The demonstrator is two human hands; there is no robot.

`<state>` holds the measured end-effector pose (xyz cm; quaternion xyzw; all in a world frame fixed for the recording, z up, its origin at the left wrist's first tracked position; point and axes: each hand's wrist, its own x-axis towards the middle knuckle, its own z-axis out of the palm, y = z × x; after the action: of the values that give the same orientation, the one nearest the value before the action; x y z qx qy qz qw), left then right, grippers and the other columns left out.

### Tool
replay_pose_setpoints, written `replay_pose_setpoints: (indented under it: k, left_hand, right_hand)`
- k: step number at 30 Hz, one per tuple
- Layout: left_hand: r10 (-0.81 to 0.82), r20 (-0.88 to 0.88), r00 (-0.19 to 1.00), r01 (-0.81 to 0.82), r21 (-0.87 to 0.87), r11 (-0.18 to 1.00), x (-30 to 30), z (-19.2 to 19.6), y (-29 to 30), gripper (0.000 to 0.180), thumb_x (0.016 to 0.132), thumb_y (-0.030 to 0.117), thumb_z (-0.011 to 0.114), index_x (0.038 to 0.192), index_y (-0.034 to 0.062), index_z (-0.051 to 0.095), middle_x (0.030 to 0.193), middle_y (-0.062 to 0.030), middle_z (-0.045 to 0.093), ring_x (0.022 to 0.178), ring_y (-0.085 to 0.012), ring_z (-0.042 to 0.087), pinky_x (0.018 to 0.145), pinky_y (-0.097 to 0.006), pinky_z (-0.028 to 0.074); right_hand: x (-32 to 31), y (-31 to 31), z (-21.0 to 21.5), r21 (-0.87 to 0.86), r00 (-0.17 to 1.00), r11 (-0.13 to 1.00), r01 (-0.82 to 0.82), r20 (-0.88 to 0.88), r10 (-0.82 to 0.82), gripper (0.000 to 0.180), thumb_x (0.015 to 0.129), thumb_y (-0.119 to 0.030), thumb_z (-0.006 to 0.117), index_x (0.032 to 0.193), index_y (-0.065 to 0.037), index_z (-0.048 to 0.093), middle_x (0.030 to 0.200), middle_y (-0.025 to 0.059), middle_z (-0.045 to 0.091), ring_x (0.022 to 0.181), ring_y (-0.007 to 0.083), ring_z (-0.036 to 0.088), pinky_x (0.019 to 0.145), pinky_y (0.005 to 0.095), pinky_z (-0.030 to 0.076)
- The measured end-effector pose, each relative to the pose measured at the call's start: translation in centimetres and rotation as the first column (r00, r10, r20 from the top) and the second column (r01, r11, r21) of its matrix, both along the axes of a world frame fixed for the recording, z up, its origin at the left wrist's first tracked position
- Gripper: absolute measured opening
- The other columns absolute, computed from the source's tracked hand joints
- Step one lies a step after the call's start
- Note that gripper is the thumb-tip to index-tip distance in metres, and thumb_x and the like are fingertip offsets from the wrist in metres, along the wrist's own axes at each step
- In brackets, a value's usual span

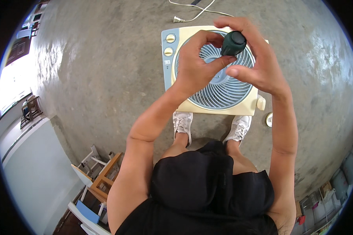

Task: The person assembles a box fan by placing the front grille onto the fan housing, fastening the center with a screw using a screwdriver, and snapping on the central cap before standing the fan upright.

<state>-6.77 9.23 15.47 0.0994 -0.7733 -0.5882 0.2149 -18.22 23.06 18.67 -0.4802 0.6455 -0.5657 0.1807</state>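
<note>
A box fan with a cream frame, a blue-grey round grille and two cream knobs lies face up on the floor in front of me. Above its grille I see a dark green handle, end-on, that looks like a screwdriver's; any shaft is hidden below it. My left hand pinches this handle from the left between thumb and fingers. On the other side my right hand curves round with thumb and fingers spread. Its fingers are close to the handle, and I cannot tell if they touch it.
A white cord with a plug lies beyond the fan. Near its right corner are a cream knob-like part and a small round lidded container. My white shoes stand at its near edge. Wooden chairs stand lower left, assorted items lower right.
</note>
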Motion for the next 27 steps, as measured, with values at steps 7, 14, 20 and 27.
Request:
replay_pose_setpoints:
  k: [7,14,20,27]
  left_hand:
    - [-0.086,0.038,0.996,0.086,0.009,0.996,0.6,-0.2,0.4,0.050,0.071,0.012,0.082,0.112,-0.0020,0.057,0.107,-0.0123,0.064,0.101,-0.0233,0.061,0.087,-0.034,0.048]
    - [-0.008,-0.011,1.000,0.008,-0.019,1.000,0.1,-0.7,0.7,0.042,0.069,0.013,0.083,0.101,0.0002,0.058,0.093,-0.0094,0.066,0.089,-0.0214,0.063,0.081,-0.032,0.049]
    - [-0.072,0.067,0.995,0.064,0.108,0.992,0.2,-0.7,-0.1,0.045,0.071,0.015,0.081,0.108,-0.0006,0.060,0.097,-0.0107,0.067,0.092,-0.0213,0.063,0.082,-0.031,0.048]
    - [0.072,-0.010,0.997,-0.072,0.036,0.997,0.1,-0.7,1.2,0.044,0.073,0.011,0.079,0.112,0.0000,0.061,0.099,-0.0108,0.067,0.094,-0.0225,0.064,0.083,-0.032,0.048]
  right_hand:
    - [-1.1,0.1,-1.7,-0.053,0.982,0.999,0.002,-0.186,-0.012,0.055,0.076,-0.025,0.079,0.122,-0.004,0.058,0.124,0.0106,0.060,0.114,0.0262,0.057,0.098,0.0350,0.044]
    - [0.4,0.0,-0.6,0.099,0.991,0.987,0.127,-0.046,-0.123,0.056,0.074,-0.014,0.080,0.124,-0.004,0.056,0.113,0.0068,0.061,0.115,0.0213,0.055,0.101,0.0349,0.042]
    - [-0.2,0.4,-1.0,-0.155,0.913,0.987,-0.051,0.393,0.109,0.053,0.079,-0.016,0.077,0.126,-0.002,0.054,0.117,0.0082,0.060,0.115,0.0221,0.056,0.104,0.0344,0.040]
    - [-0.3,0.3,-1.2,0.000,0.995,0.995,0.099,-0.029,-0.099,0.055,0.077,-0.015,0.078,0.126,-0.002,0.057,0.113,0.0066,0.060,0.117,0.0206,0.055,0.104,0.0350,0.041]
